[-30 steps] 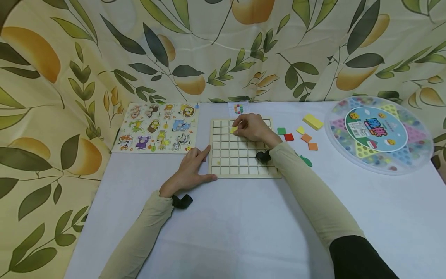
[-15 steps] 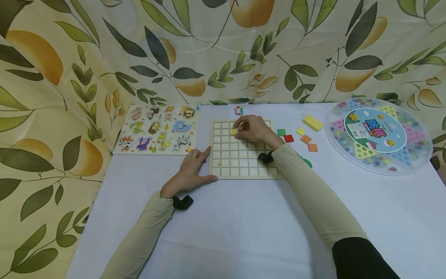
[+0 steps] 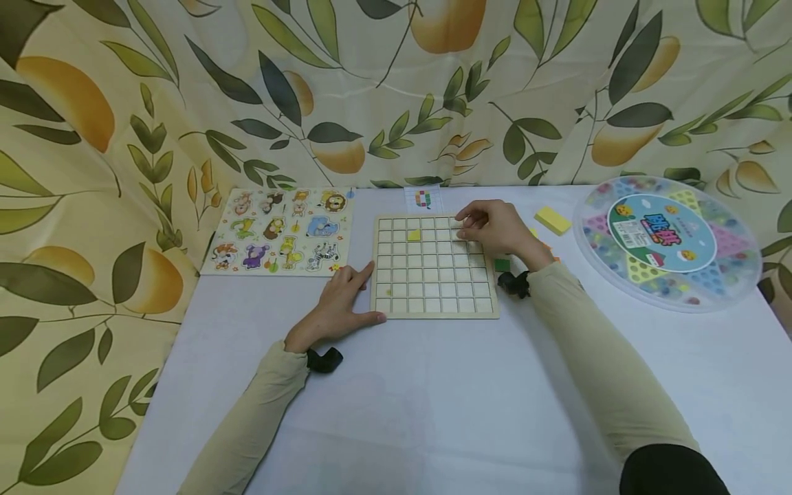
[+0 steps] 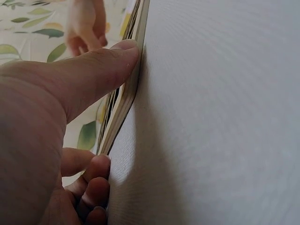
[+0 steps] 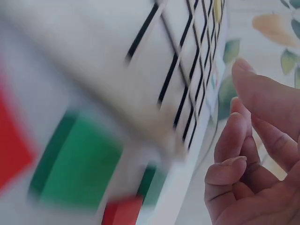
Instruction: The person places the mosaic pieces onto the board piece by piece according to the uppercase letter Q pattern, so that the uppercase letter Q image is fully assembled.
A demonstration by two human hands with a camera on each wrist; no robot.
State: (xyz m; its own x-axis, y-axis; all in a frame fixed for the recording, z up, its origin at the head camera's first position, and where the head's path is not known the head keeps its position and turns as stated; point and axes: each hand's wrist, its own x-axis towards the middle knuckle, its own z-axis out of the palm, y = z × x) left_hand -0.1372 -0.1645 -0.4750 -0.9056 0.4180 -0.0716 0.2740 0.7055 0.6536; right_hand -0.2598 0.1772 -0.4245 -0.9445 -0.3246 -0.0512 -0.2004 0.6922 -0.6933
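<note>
A pale wooden grid board (image 3: pixel 433 314) lies flat on the white table. One yellow square tile (image 3: pixel 414 235) sits in a cell near its top left. My left hand (image 3: pixel 337 302) rests at the board's lower left corner, index finger along the left side and the straight thumb (image 4: pixel 101 70) on the front edge. Over the board's upper right edge hovers my right hand (image 3: pixel 495 227). In the right wrist view its thumb and fingers are apart with nothing between them. Below that hand, green (image 5: pixel 79 164) and red pieces (image 5: pixel 122 208) lie beside the board.
A small pattern card (image 3: pixel 433 201) lies behind the board. Left of it is an animal puzzle board (image 3: pixel 309 268). To the right are a yellow block (image 3: pixel 553 221) and a round, clear game box (image 3: pixel 665 230). Patterned cloth hangs behind the table.
My right hand has let go of the yellow tile, which stays in its cell, and has moved right to the board's edge. The left hand has stayed in place.
</note>
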